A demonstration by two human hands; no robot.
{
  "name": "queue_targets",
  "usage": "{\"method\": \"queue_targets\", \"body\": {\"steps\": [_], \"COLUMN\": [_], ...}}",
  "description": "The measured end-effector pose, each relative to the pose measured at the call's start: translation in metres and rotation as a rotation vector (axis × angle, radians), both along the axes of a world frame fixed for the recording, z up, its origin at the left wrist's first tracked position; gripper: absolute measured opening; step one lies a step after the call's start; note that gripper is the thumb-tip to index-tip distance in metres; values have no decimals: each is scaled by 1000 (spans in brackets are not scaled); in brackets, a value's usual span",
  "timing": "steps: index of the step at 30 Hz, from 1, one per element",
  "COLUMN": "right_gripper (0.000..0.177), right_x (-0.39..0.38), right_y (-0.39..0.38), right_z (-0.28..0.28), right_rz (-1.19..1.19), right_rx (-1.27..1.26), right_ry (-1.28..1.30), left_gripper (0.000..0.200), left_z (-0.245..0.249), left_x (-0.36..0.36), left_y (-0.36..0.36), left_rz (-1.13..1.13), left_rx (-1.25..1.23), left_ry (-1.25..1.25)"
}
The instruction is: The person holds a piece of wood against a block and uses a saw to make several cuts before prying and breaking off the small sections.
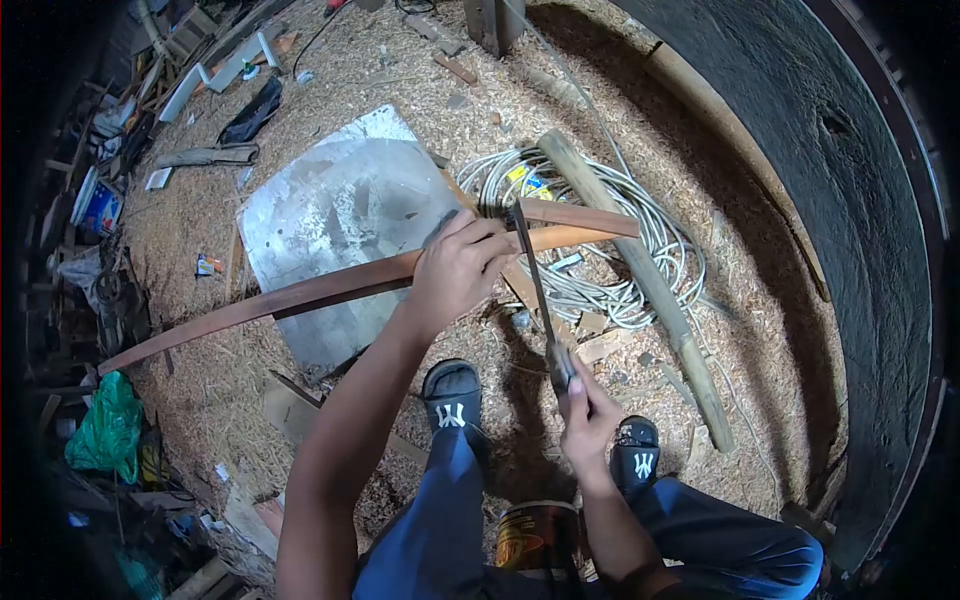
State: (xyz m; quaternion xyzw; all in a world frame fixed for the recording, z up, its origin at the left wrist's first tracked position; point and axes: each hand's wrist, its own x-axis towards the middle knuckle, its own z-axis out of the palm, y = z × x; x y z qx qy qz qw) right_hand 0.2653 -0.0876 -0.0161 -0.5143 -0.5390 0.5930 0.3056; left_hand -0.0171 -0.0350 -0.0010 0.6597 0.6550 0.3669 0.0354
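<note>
Low between the blue-trousered knees sits a tin can (535, 535), its base cut off by the bottom edge; just above it the right hand (590, 412) closes its fingers round the handle of a thin dark tool (530, 275) whose kind is hard to make out. That tool's far end meets a long curved wooden strip (300, 295) at frame centre, where the left hand (460, 268) wraps tight over it, hiding that stretch. Behind lie coiled cable (670, 240), a pole (655, 305) and a metal sheet (330, 220) on sawdust.
</note>
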Motion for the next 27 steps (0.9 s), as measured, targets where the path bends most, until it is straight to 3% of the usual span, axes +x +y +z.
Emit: {"method": "queue_targets", "body": {"steps": [2,5,7,11,15,17,21,22,27], "right_gripper": [36,36,36,34,35,35,35,36,34], "right_x": [-22,-24,-4,17,-24,-31,-3,0,-23], "right_y": [21,18,3,-18,27,26,-2,-10,23], "right_z": [14,-11,-15,0,-8,-20,-9,-7,-16], "right_rz": [-12,-22,3,-30,15,-30,-53,-41,-18], "right_rx": [-12,-3,83,-11,142,30,-26,207,141], "right_ry": [-37,48,-25,70,-59,96,126,42,-17], "left_gripper": [11,13,12,9,10,10,9,9,9], "left_z": [3,1,2,0,0,1,5,8,2], "left_x": [-1,0,3,2,-1,-2,-5,-5,-3], "left_y": [1,5,7,4,10,10,13,14,11], "left_rz": [-44,-35,-5,-1,-15,-46,-17,-21,-50], "left_rx": [-21,-17,-9,-18,-10,-25,-62,-58,-43], "left_ry": [5,-22,-26,-56,-68,-52,-36,-37,-41]}}
